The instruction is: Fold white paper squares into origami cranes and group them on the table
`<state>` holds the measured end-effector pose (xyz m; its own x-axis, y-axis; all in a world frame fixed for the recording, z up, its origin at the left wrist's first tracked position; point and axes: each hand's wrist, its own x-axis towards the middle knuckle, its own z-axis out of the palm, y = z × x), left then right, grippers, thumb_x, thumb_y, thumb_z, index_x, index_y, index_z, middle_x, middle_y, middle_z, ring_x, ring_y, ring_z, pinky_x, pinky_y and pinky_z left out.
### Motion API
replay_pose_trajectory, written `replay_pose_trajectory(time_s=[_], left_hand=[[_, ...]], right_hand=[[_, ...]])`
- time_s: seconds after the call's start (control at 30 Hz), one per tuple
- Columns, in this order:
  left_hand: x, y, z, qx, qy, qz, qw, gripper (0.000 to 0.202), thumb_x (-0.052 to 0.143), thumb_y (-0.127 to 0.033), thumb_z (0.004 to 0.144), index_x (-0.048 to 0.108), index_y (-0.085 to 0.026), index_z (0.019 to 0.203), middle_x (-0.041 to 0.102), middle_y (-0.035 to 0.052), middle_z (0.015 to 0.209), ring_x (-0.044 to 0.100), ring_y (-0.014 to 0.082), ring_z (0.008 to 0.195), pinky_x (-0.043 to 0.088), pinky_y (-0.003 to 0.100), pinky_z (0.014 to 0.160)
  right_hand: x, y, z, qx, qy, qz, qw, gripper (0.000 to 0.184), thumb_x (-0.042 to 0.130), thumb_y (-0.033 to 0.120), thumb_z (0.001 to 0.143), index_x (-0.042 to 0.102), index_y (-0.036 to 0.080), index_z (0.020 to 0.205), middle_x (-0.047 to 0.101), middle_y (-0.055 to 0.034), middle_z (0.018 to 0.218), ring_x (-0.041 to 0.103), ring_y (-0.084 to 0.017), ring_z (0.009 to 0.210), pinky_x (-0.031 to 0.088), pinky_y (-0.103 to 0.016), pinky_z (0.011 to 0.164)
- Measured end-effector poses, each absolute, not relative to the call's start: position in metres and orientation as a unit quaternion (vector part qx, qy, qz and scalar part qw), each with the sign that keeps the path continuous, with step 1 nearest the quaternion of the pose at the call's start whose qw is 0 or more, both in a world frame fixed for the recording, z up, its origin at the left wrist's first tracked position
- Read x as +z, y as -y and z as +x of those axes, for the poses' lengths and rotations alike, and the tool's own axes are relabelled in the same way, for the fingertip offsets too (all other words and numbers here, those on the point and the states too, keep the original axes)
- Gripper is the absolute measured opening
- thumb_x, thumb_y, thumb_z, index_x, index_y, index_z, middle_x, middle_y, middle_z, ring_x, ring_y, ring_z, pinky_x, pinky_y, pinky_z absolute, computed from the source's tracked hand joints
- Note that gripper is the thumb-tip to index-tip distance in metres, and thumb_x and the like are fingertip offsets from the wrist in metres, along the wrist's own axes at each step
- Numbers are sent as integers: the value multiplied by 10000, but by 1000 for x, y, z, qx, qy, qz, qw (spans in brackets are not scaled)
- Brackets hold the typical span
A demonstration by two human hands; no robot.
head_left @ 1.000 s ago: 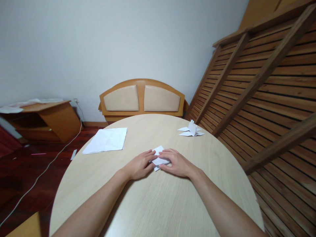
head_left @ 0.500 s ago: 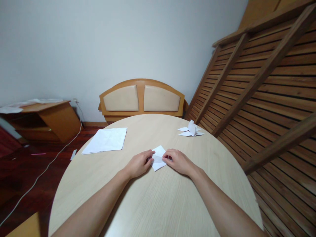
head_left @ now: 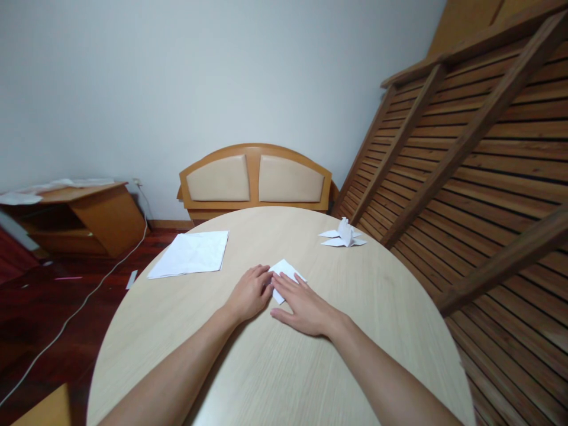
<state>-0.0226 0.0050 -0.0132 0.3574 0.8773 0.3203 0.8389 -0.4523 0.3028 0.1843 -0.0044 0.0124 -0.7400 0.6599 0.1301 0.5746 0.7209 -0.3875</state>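
A small piece of folded white paper [head_left: 285, 268] lies on the round table [head_left: 284, 378] in front of me, one corner pointing away. At its left corner, my left hand [head_left: 251, 294] is closed, thumb and fingertips gripping the edge. My right hand [head_left: 306, 306] lies flat across the paper's lower right part, fingers stretched out and thumb spread toward me. It covers much of the paper, so the folds underneath are hidden.
A stack of white paper sheets [head_left: 190, 253] lies at the table's left. Folded paper figures with pointed wings [head_left: 344, 234] stand near the far right edge. Beyond are a wooden headboard [head_left: 254, 155], a slatted wooden panel [head_left: 470, 160] leaning at right, and a low cabinet [head_left: 100, 216].
My right hand has gone from pinching the paper's right side to lying flat over it, shifted slightly left and nearer me. A raised flap now lies flat. My left hand stays put.
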Motion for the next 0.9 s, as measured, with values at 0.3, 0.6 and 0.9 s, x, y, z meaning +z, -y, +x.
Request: replay_pose_trajectory(time_s=[0.3,0.6,0.9], left_hand=[[-3,-2,-29,190,-590,784,10,462,390,-317,983,475,-115,1390,425,175,1520,356,308,1430,275,494,1175],[1,10,-13,86,-471,875,72,528,275,-328,1022,332,-141,1512,299,124,1595,239,245,1489,241,481,1193],[-4,10,-13,102,-559,823,23,558,280,-407,1023,388,-93,1472,358,176,1558,302,306,1461,238,531,1181]], right_hand=[[8,2,190,177,899,-393,78,891,347,719,920,178,136,1572,134,-102,1637,64,-275,1522,18,-454,1230],[7,-3,194,175,882,-432,71,977,300,773,892,147,86,1569,87,-121,1639,55,-273,1523,33,-434,1227],[9,-6,207,150,871,-460,84,929,365,749,892,257,104,1552,210,-165,1618,168,-326,1501,122,-481,1202]])
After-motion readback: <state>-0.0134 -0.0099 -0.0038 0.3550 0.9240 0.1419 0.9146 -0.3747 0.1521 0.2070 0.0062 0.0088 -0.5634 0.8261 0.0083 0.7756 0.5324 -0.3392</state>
